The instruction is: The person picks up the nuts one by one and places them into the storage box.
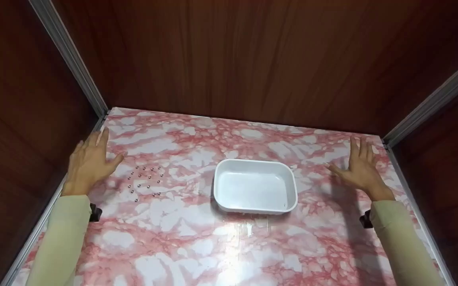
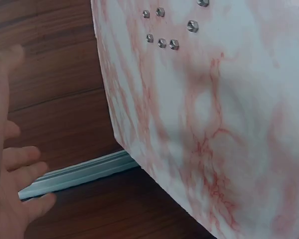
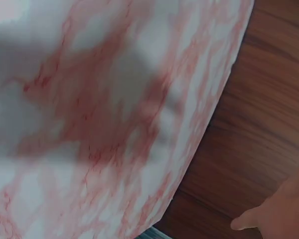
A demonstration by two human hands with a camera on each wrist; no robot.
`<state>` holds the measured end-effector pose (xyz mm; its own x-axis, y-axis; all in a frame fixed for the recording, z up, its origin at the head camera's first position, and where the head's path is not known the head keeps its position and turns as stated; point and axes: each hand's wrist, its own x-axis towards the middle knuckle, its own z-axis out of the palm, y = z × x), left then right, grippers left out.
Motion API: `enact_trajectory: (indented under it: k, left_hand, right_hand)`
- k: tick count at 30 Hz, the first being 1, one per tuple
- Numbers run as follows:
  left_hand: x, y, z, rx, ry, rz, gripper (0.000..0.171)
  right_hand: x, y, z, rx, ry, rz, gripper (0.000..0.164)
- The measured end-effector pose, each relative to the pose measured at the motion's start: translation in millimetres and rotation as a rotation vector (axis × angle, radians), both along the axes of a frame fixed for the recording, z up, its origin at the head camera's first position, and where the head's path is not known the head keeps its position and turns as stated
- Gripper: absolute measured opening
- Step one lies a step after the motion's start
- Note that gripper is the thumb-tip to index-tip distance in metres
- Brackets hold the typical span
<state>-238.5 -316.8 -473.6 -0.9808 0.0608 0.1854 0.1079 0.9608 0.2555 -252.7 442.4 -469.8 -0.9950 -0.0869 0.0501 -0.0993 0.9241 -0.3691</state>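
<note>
My left hand (image 1: pixel 90 163) is held above the table's left side, fingers extended and thumb spread, with nothing in it. Just right of it lie several small metal hex nuts (image 1: pixel 149 177), scattered on the surface; some of these nuts (image 2: pixel 192 26) show more closely in the left wrist view. Over the right side my right hand (image 1: pixel 362 171) hovers, likewise empty, its fingers straight and thumb pointing inward. Between the hands stands a white rectangular tub (image 1: pixel 253 190) with rounded corners. Its inside looks bare apart from a tiny speck near the front right corner.
The table (image 1: pixel 165 254) has a red-and-white marbled cover. Dark wood panels (image 1: pixel 229 59) rise behind it and on both sides, joined by grey metal rails (image 1: pixel 74 59). A patch of glare lies in front of the tub.
</note>
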Motion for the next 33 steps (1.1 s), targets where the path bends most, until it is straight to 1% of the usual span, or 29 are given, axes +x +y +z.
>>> enact_trajectory:
  k: [3,5,12,15,17,20,22,24,27,30,33]
  left_hand:
    - [1.9,3,1.9,0.006,0.033,-0.003,0.083]
    - [3.6,5,2.4,-0.007,0.048,-0.014,0.076]
    - [10.1,8,2.3,-0.031,0.100,-0.042,0.048]
    - [12.7,12,1.4,-0.036,0.129,-0.058,0.043]
    - [14.6,15,-0.6,-0.038,0.162,-0.078,0.041]
    - [17.8,19,-4.2,-0.015,0.211,-0.111,0.039]
    - [20.0,22,-6.3,0.002,0.230,-0.132,0.037]
    - [22.3,24,-7.9,0.025,0.227,-0.145,0.038]
    - [26.5,28,-9.6,0.050,0.203,-0.155,0.039]
    - [30.9,30,-10.3,0.088,0.162,-0.155,0.040]
    - [35.0,31,-11.5,0.111,0.155,-0.160,0.038]
  right_hand:
    - [-0.4,-4,-1.0,-0.007,0.009,0.017,0.120]
    - [0.0,-7,-1.4,0.003,0.024,0.028,0.118]
    - [2.5,-24,-2.2,0.019,0.053,0.075,0.104]
    - [3.9,-33,-4.1,0.015,0.064,0.095,0.099]
    - [5.9,-40,-5.5,0.014,0.062,0.103,0.098]
    - [8.7,-49,-7.9,0.007,0.047,0.116,0.097]
    - [10.7,-55,-9.0,-0.004,0.030,0.123,0.097]
    - [12.7,-60,-10.7,-0.017,0.019,0.133,0.098]
    - [16.0,-67,-13.4,-0.030,0.006,0.148,0.099]
    - [18.8,-72,-16.0,-0.040,-0.001,0.157,0.101]
    - [20.6,-77,-18.6,-0.057,-0.008,0.162,0.102]
